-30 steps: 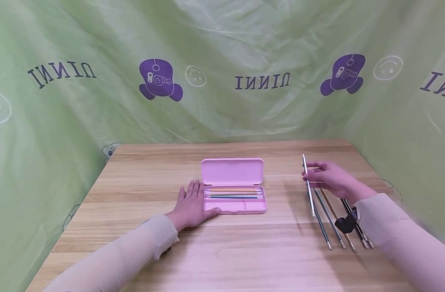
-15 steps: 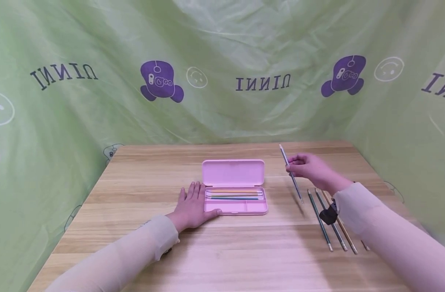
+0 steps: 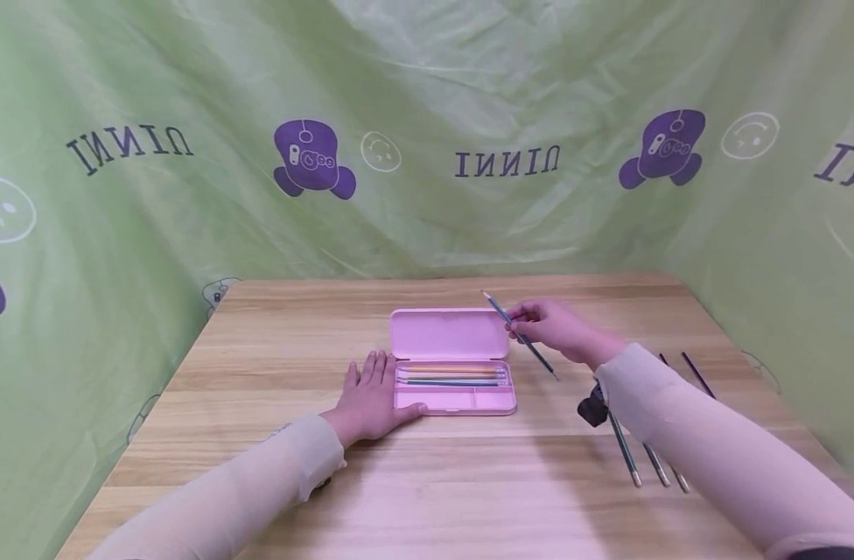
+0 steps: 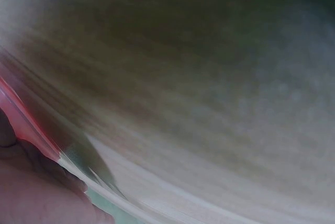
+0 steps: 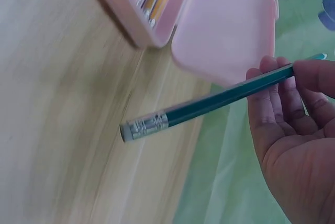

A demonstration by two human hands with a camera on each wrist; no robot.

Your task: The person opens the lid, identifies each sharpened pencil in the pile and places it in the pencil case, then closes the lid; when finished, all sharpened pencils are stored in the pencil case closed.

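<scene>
My right hand (image 3: 556, 327) pinches a dark green pencil (image 5: 220, 102) between thumb and fingers, above the table just right of the pink pencil case. Its eraser end, with a silver ferrule, slants down to the right in the head view. The pencil case (image 3: 434, 400) lies with its lid (image 3: 449, 334) raised at the back. Several pencils (image 3: 455, 382) lie side by side in the long rear compartment; two smaller front compartments show bare pink floors. My left hand (image 3: 371, 398) rests flat at the case's left side, fingers spread, thumb along the front edge.
Several loose pencils (image 3: 624, 451) lie on the wooden table (image 3: 413, 498) at the right, partly covered by the right forearm. A green printed curtain (image 3: 427, 225) hangs behind the table and along both sides.
My right hand has carried the green pencil leftward from the loose pencils to beside the case's lid, turning it to slant more. The left hand has stayed in place.
</scene>
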